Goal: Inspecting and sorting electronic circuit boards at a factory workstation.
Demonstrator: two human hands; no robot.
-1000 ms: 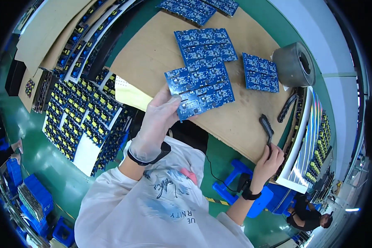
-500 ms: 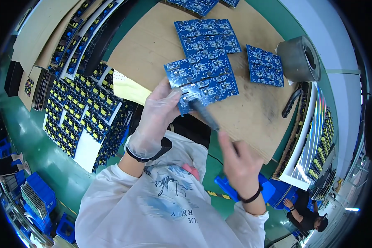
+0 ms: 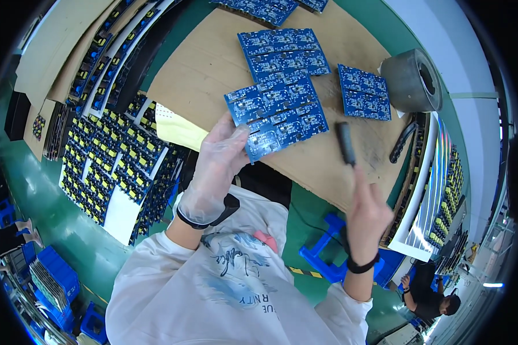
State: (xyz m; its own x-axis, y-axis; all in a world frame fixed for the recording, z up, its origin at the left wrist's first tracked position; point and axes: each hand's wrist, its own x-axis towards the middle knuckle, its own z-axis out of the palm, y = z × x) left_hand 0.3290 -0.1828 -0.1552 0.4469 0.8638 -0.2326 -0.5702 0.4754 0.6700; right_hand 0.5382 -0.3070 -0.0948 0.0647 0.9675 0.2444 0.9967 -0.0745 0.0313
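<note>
A blue circuit board panel point(image 3: 277, 118) is gripped at its lower left corner by the gloved left hand point(image 3: 216, 167) and held tilted above the brown table point(image 3: 207, 63). A dark brush-like tool point(image 3: 345, 144) is clasped in the closed right hand point(image 3: 367, 210). Half a second ago the tool was laid across the panel; now it is drawn off to the right, clear of the board, so one pass over the panel appears finished. More blue panels point(image 3: 364, 92) are laid flat on the table beyond, beside a grey tape roll point(image 3: 411, 80).
</note>
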